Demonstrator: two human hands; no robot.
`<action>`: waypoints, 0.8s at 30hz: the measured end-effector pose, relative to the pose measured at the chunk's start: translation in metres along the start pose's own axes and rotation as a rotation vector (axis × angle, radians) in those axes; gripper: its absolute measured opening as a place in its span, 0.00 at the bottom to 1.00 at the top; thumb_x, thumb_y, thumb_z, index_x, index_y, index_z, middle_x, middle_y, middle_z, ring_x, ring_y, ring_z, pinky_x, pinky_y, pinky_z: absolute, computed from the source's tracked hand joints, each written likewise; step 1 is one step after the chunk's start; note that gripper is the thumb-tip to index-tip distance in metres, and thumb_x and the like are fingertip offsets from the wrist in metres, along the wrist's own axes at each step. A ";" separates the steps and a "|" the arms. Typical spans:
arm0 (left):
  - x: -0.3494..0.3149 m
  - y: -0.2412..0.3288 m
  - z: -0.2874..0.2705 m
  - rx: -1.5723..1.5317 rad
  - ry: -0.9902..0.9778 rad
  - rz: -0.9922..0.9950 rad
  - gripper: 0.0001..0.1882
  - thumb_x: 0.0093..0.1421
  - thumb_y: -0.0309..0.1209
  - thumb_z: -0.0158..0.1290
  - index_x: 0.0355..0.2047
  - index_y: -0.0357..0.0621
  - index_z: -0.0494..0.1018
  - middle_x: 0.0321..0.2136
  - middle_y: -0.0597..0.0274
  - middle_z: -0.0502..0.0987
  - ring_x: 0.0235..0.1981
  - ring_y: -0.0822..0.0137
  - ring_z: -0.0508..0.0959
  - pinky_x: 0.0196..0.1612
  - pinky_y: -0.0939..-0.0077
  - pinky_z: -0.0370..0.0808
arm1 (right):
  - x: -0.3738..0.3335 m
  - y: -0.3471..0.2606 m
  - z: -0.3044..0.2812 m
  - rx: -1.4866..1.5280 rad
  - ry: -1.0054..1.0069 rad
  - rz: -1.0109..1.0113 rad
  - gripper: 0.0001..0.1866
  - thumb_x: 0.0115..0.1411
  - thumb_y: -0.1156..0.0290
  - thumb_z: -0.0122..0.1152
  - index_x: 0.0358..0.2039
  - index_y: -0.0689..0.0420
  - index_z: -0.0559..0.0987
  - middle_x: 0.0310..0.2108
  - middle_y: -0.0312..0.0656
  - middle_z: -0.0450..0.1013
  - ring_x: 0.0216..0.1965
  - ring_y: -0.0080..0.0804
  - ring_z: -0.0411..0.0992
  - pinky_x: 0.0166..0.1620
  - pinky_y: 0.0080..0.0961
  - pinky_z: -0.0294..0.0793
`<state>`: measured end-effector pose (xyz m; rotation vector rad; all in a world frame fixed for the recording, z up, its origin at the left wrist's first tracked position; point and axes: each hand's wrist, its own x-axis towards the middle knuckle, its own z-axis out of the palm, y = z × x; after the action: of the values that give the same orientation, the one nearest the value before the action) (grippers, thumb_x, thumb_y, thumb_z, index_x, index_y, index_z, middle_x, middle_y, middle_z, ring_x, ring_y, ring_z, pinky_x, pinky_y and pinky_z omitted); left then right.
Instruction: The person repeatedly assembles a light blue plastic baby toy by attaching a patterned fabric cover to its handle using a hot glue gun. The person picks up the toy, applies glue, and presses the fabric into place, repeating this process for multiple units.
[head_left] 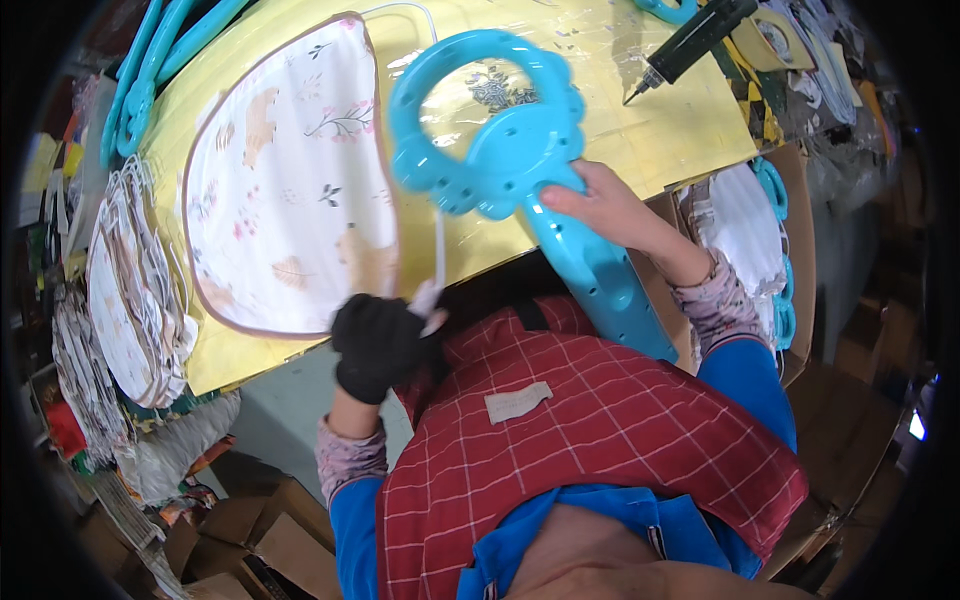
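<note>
My right hand point(605, 205) grips a turquoise plastic frame point(525, 145) by its neck. The frame has a big ring with a scalloped edge, and a long, wide handle slanting down toward my apron. My left hand point(383, 340), in a black glove, is closed at the near edge of the table. A thin white cord point(440, 245) runs down to its fingertips and seems pinched there. Beside that hand lies a white fabric panel point(295, 190) with animal and leaf prints and brown edging. Part of the cord is hidden behind the ring.
A yellow-covered table point(660, 140) lies in front of me. Toward the far right are a black pointed tool point(690, 50) and a tape roll point(775, 40). Stacked fabric panels point(140, 290) hang at the left, below turquoise parts point(150, 80). An open carton point(800, 250) stands right.
</note>
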<state>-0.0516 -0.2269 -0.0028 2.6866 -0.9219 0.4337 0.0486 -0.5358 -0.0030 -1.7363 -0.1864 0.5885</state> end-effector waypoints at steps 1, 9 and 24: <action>-0.015 -0.021 0.002 0.020 0.099 -0.008 0.20 0.61 0.49 0.54 0.40 0.46 0.80 0.16 0.63 0.67 0.20 0.60 0.72 0.33 0.60 0.72 | 0.006 -0.005 0.003 -0.069 -0.072 -0.016 0.24 0.64 0.54 0.61 0.48 0.63 0.77 0.38 0.40 0.77 0.40 0.25 0.74 0.45 0.25 0.73; -0.039 -0.069 -0.024 -0.122 0.024 -0.352 0.16 0.64 0.37 0.49 0.43 0.38 0.77 0.30 0.55 0.77 0.34 0.50 0.78 0.47 0.54 0.75 | 0.064 -0.015 0.001 -0.759 -0.117 -0.513 0.19 0.59 0.56 0.62 0.39 0.60 0.79 0.36 0.47 0.74 0.39 0.45 0.74 0.45 0.37 0.74; 0.111 -0.046 -0.017 0.002 -0.061 -0.188 0.10 0.58 0.38 0.56 0.33 0.46 0.73 0.24 0.58 0.74 0.23 0.56 0.75 0.27 0.63 0.70 | 0.095 -0.048 -0.005 -0.725 -0.146 -1.044 0.18 0.53 0.57 0.68 0.19 0.57 0.74 0.17 0.39 0.69 0.23 0.40 0.70 0.34 0.33 0.69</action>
<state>0.0576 -0.2471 0.0464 2.7694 -0.6749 0.3142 0.1418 -0.4872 0.0161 -1.9436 -1.4442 -0.1721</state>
